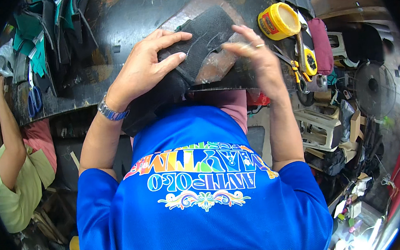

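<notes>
Black textured piece [211,27] lay on the desk [110,26], upper centre of frame. My left hand [145,61] rested on its left side, fingers spread; my right hand [261,59], motion-blurred, had parted fingers at its right edge, contact unclear.

Blue shirt [203,230], silvery watch [109,111], seemingly 1 ring [260,45].

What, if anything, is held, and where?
The left hand rests on the black piece at its left side, apparently steadying it; the blurred right hand cannot be judged.
</notes>
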### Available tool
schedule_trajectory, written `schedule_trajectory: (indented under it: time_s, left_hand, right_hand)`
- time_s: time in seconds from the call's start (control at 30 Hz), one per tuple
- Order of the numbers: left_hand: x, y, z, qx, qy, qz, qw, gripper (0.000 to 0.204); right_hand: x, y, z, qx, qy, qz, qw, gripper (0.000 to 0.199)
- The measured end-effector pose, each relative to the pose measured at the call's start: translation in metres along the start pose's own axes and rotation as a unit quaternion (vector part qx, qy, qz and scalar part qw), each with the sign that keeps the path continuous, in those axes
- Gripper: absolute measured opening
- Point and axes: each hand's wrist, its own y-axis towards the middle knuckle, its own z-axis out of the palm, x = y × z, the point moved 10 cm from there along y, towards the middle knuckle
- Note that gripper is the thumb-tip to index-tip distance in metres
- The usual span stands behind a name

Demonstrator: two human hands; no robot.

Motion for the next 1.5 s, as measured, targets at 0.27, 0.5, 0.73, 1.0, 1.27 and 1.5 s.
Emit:
schedule_trajectory:
  time_s: [0.27, 0.5, 0.73, 1.0, 1.27, 1.5]
  left_hand:
    - [-0.030, 0.083, -0.009, -0.049, -0.049, 0.132, 0.989, 0.045]
    - [0.064, 0.125, 0.039, -0.009, -0.025, -0.099, 0.995, 0.078]
    - [0.077, 0.110, 0.060, 0.101, -0.319, -0.228, 0.914, 0.050]
    - [0.044, 0.112, 0.066, 0.057, -0.399, -0.153, 0.902, 0.044]
    - [0.060, 0.103, 0.069, 0.015, -0.393, -0.224, 0.891, 0.043]
    - [0.077, 0.114, 0.082, 0.056, -0.394, -0.222, 0.890, 0.047]
  right_hand:
    - [-0.067, 0.014, -0.169, -0.170, -0.428, 0.203, 0.864, 0.063]
    - [-0.085, 0.029, -0.193, -0.196, -0.316, 0.250, 0.894, 0.082]
    - [-0.076, -0.005, -0.117, 0.042, -0.337, 0.380, 0.860, 0.090]
    - [0.003, 0.038, -0.020, -0.097, -0.195, 0.000, 0.976, 0.060]
    - [-0.017, 0.037, -0.012, -0.107, -0.282, 0.002, 0.954, 0.067]
    - [-0.022, 0.016, 0.020, -0.043, -0.338, -0.010, 0.940, 0.066]
